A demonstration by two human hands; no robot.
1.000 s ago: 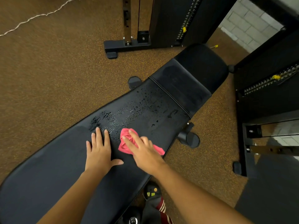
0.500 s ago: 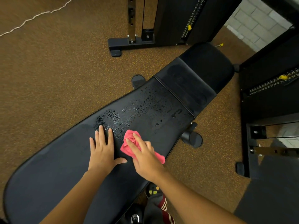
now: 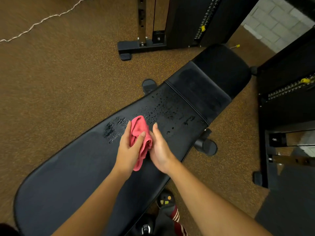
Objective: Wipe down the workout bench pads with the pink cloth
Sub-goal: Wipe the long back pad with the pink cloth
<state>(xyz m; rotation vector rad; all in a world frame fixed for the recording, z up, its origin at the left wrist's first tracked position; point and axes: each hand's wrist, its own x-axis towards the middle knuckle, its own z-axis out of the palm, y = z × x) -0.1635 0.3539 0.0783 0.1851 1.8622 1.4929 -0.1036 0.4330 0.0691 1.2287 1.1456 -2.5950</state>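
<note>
Above the pad point(image 3: 81, 169), the left hand point(image 3: 127, 151) now grips the pink cloth point(image 3: 139, 129).

— Can you see the whole pink cloth point(image 3: 139, 132)?

— No. The left hand point(image 3: 127, 150) is wrapped round it, so part of it sits behind the palm. The right hand point(image 3: 161, 150) is edge-on against it with its thumb hidden. I can't tell whether it pinches the cloth or only touches it.

— And the bench?

— The near end of the long pad point(image 3: 76, 176) runs off the bottom of the view, and so do both forearms.

— Anything else?

— The weight stack point(image 3: 202, 19) is cropped at the top. The shoe point(image 3: 165, 199) is half tucked under the pad, and its coloured marks are too small to read.
</note>
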